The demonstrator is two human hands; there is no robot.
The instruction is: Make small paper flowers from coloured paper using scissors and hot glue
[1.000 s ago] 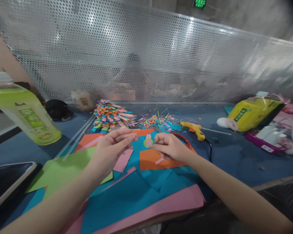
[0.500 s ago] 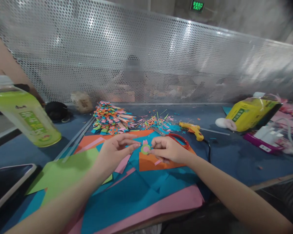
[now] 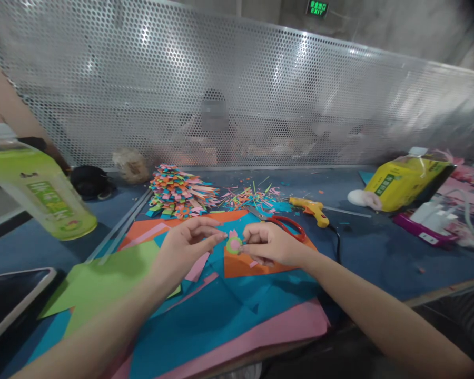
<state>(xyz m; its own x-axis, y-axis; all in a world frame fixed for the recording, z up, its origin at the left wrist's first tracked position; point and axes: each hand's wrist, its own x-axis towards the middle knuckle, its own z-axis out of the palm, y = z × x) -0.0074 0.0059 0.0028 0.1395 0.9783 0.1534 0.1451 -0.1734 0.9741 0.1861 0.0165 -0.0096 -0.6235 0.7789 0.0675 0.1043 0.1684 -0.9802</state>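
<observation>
My right hand (image 3: 270, 243) pinches a small paper flower (image 3: 233, 245) between thumb and fingers. The flower has a round pink middle, a green rim and pink petal-like bits at its top. Just left of it is my left hand (image 3: 195, 237), thumb and fingertips drawn together in a pinch; whatever they hold is too small to make out. Both hands are above a sheet of orange paper (image 3: 237, 266) and blue paper (image 3: 205, 321). Red-handled scissors (image 3: 290, 226) lie partly behind my right hand.
Behind my hands stand a cone of layered coloured paper strips (image 3: 177, 195) and a heap of scraps (image 3: 250, 197). A yellow glue gun (image 3: 312, 209) lies right of them. Green paper (image 3: 106, 284), a drink bottle (image 3: 43, 195) and a phone (image 3: 11, 300) are at left; a yellow bottle (image 3: 398, 181) is right.
The paper flower is turned slightly, showing its pink middle more fully. My hands stay nearly in place, and the view has shifted a little.
</observation>
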